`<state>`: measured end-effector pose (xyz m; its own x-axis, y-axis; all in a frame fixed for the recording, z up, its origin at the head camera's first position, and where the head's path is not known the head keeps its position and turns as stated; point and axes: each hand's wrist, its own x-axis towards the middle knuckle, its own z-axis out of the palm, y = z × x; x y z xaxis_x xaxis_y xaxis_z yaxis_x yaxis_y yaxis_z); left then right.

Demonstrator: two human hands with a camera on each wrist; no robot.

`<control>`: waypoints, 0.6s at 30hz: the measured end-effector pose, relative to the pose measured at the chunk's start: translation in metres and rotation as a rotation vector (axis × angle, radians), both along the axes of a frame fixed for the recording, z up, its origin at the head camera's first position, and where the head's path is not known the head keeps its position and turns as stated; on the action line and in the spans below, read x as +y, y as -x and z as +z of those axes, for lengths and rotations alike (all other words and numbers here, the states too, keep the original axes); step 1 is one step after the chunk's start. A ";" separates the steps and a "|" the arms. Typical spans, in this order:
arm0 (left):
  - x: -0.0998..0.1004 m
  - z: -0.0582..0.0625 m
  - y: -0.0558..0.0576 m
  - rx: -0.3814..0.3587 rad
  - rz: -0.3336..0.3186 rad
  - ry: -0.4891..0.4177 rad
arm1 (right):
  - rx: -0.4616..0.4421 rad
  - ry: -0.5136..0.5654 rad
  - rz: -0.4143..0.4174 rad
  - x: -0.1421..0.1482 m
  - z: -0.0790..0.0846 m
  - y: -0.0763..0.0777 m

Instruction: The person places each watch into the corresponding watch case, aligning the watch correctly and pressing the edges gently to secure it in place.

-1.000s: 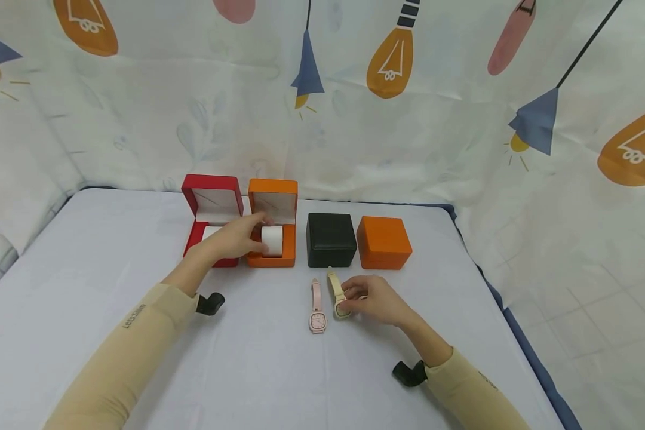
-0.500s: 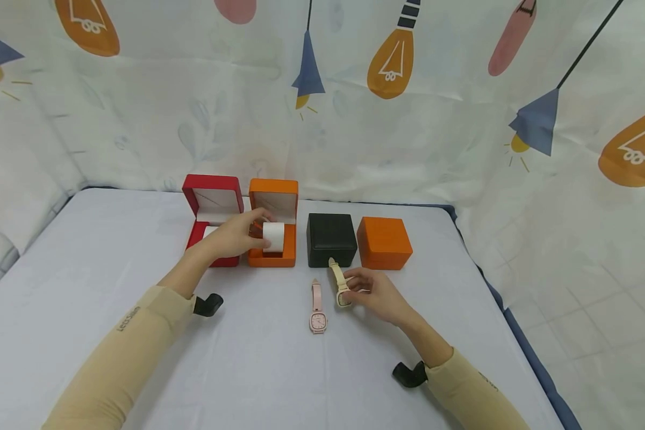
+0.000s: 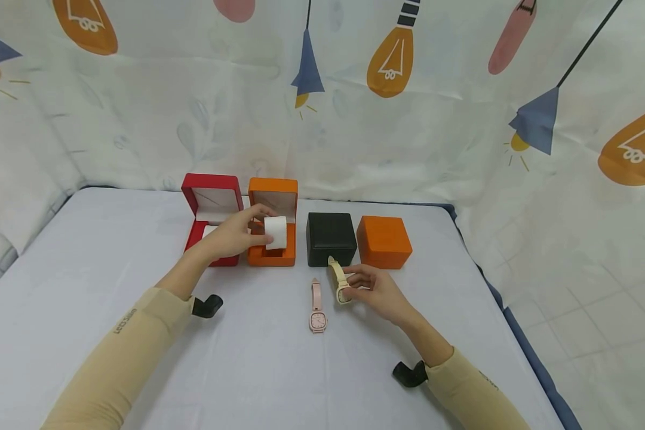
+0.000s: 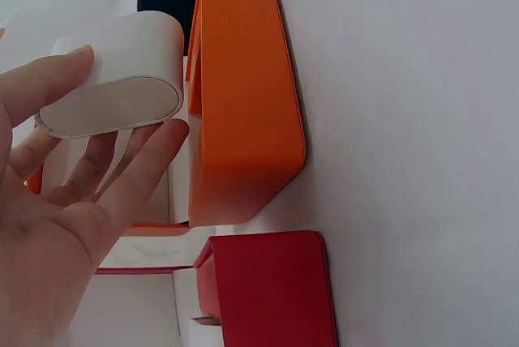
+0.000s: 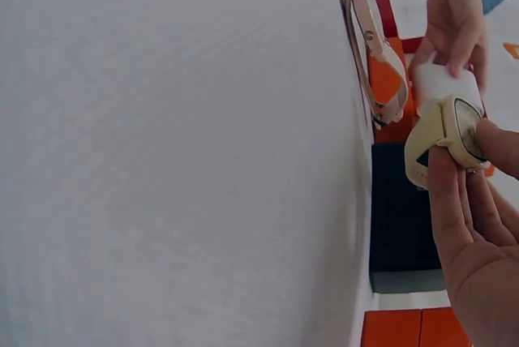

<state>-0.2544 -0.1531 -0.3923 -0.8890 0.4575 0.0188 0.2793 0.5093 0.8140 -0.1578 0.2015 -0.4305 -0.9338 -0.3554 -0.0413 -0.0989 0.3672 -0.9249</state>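
Observation:
My left hand (image 3: 231, 236) holds a white watch cushion (image 3: 276, 233) between thumb and fingers, just above the base of the open orange watch box (image 3: 271, 261). In the left wrist view the cushion (image 4: 122, 63) shows its flat oval end, with the box (image 4: 247, 87) beside it. My right hand (image 3: 378, 294) pinches a cream wristwatch (image 3: 340, 280) by its case, the strap hanging free. Seen from the right wrist, the thumb lies on the dial of the watch (image 5: 462, 132). A pink wristwatch (image 3: 318, 310) lies on the table to its left.
An open red watch box (image 3: 212, 185) stands left of the orange one, partly behind my left arm. To the right are a closed black box (image 3: 331, 239) and a closed orange box (image 3: 384, 242). A white cloth covers the table (image 3: 269, 370); a printed curtain hangs behind.
My left hand has raised the white cushion up out of the orange box's base. My right hand has lifted the cream watch and moved it slightly away from me, toward the black box.

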 end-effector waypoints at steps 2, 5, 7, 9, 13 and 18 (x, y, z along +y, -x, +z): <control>0.001 0.000 -0.001 -0.011 0.006 -0.012 | -0.001 0.009 0.003 0.000 0.000 0.000; 0.002 -0.001 -0.004 -0.023 0.015 -0.015 | -0.006 0.020 0.006 0.001 0.000 0.000; 0.003 -0.002 -0.007 -0.025 0.016 -0.019 | -0.006 0.026 0.006 0.001 0.000 -0.001; 0.004 -0.003 -0.009 -0.023 0.014 -0.025 | -0.005 0.034 0.005 0.000 0.002 -0.001; 0.006 -0.005 -0.015 -0.028 0.029 -0.059 | 0.001 0.046 0.003 0.000 0.004 -0.001; 0.009 -0.006 -0.022 -0.058 0.056 -0.099 | 0.004 0.059 0.002 0.000 0.006 -0.001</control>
